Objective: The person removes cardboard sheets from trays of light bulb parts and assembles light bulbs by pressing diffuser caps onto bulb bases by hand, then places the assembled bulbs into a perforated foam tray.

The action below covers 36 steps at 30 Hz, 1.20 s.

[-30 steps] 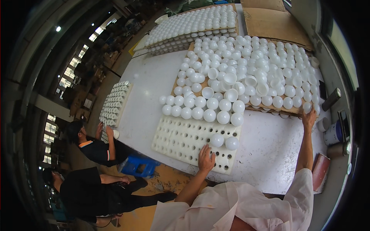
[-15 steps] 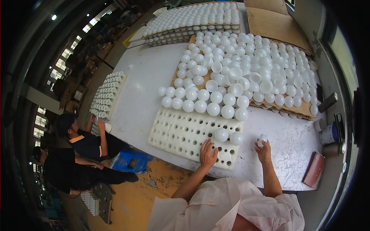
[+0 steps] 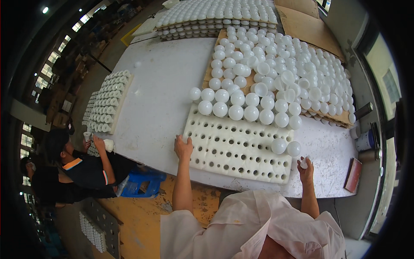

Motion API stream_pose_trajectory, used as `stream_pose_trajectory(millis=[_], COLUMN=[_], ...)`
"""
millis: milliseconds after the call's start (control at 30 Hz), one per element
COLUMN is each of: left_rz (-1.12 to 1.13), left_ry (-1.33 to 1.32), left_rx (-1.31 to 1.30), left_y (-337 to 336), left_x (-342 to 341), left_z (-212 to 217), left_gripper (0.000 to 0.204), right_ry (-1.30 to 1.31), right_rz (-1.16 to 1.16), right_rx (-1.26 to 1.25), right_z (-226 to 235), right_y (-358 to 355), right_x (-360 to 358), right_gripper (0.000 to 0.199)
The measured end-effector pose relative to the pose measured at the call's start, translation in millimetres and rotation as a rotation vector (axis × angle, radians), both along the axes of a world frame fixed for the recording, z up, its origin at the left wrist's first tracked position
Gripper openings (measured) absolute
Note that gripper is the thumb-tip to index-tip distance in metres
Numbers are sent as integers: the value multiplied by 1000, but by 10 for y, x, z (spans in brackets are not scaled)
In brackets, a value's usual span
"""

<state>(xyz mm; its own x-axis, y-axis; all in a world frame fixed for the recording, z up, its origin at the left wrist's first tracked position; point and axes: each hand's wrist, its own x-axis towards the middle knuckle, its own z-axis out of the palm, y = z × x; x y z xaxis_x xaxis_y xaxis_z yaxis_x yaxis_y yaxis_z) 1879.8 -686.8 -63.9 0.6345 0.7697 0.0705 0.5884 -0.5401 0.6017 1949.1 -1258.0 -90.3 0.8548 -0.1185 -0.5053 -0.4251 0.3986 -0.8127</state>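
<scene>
A thick cream foam board with rows of round holes lies on the table before me. My left hand grips its left edge, thumb toward the top face. Beyond the board's right edge, my right hand holds a small translucent white piece in its fingers; its exact shape is hard to make out. Two white bulb globes sit side by side near the board's right end. Along the far edge stand two rows of similar globes.
Behind the board, loose white globes and open half-domes crowd a brown cardboard sheet. Stacked trays of globes stand farther back. A dark red block rests at right. At left, a person handles white cone-shaped parts beside a filled holder.
My left hand has moved left, from the board's near right part to its left edge. The right hand still holds the small piece. The whole view has shifted, and the board lies less slanted in it.
</scene>
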Motion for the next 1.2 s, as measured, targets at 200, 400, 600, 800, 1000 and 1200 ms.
stream_pose_trajectory(millis=[200,400,600,800,1000,1200], left_rz=[-178,-236,-268,-368,-401,-467], left_ry=[196,223,216,-53,109,51], left_rx=[-404,-512,-557,-1113,-753,-840], left_y=[632,658,762,804,667,675], left_x=[51,34,-51,-386,-568,-784], left_z=[-340,-284,-363,-263,-169,-119], left_gripper=[53,54,53,53,59,78], right_ry=[47,75,42,-23,-52,-94], right_rz=[-137,-144,-113,-328,-439,-368], right_rx=[-56,-120,-61,98,19,-29], right_z=[17,-30,-132,-182,-299,-364], right_y=[319,408,412,364,585,542], right_x=[-392,-692,-615,-487,-432,-444], right_gripper=[53,57,59,59,69,74])
